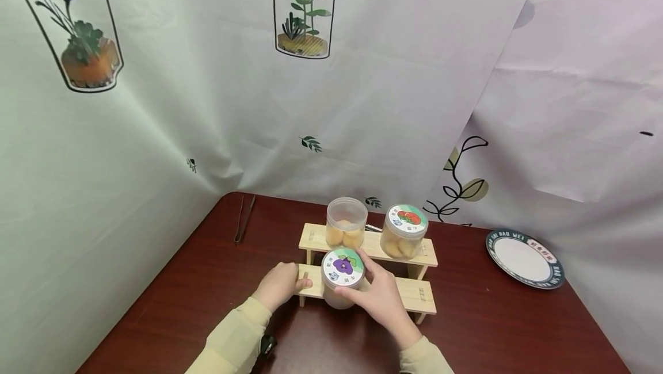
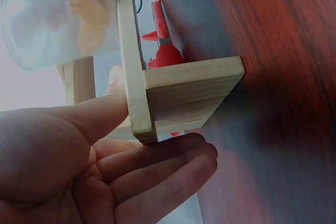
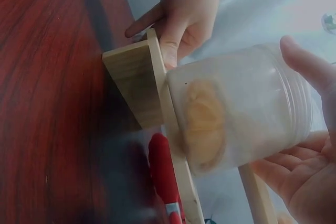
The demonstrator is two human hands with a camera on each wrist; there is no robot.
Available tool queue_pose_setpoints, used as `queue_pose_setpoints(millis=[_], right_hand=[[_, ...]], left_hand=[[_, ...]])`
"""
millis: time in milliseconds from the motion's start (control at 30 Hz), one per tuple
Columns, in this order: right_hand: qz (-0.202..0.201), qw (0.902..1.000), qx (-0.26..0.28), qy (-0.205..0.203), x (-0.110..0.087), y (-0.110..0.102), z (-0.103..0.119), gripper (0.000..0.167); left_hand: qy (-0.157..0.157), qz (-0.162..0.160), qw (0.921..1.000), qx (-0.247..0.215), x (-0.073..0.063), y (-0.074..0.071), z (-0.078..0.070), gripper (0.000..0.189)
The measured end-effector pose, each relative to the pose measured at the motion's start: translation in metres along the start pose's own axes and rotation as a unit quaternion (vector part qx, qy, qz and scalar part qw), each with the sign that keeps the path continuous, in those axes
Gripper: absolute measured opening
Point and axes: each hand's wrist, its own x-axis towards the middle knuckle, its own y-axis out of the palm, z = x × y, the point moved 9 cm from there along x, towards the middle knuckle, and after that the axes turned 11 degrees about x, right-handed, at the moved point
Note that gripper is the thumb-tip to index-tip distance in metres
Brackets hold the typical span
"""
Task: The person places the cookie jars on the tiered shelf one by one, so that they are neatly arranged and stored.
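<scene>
My left hand (image 1: pixel 279 283) grips the left end of a two-step wooden rack's lower shelf (image 1: pixel 414 294). In the left wrist view its thumb lies over the board (image 2: pixel 135 93) and the fingers reach beneath. On that shelf stands a clear plastic jar (image 1: pixel 339 298), its white and green lid printed with a purple eggplant. My right hand (image 1: pixel 382 299) holds this jar near the top, thumb on the near side and fingers on the far side. Pale yellow pieces (image 3: pixel 205 124) lie at the jar's bottom in the right wrist view.
On the upper shelf (image 1: pixel 373 243) stand a lidless jar (image 1: pixel 346 213) with yellow pieces and a tomato-lidded jar (image 1: pixel 404 241). Under the rack lies a red-handled tool (image 3: pixel 164 169). Metal tongs (image 1: pixel 244 218) rest at back left, a green-rimmed plate (image 1: pixel 555 275) at right. Cloth walls enclose the table.
</scene>
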Motion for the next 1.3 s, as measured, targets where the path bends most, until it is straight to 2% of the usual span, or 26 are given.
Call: queue_pose_setpoints(millis=[433,667,867,1300], right_hand=[[-0.022,0.9995,-0.015,-0.019,0.001,-0.002,0.002,0.092],[-0.018,0.9986,-0.039,-0.031,0.001,-0.002,0.003,0.093],[-0.007,0.9984,-0.051,-0.022,0.0,0.001,0.002,0.097],[-0.015,0.9992,-0.002,-0.036,-0.005,-0.009,0.008,0.09]], left_hand=[[0.006,-0.008,1.0,-0.001,0.003,0.0,-0.001,0.037],[-0.001,0.005,1.0,-0.003,0.003,0.001,-0.003,0.036],[-0.001,0.002,1.0,-0.006,0.0,-0.001,-0.002,0.04],[0.001,0.014,0.9998,-0.018,0.002,0.004,0.003,0.034]])
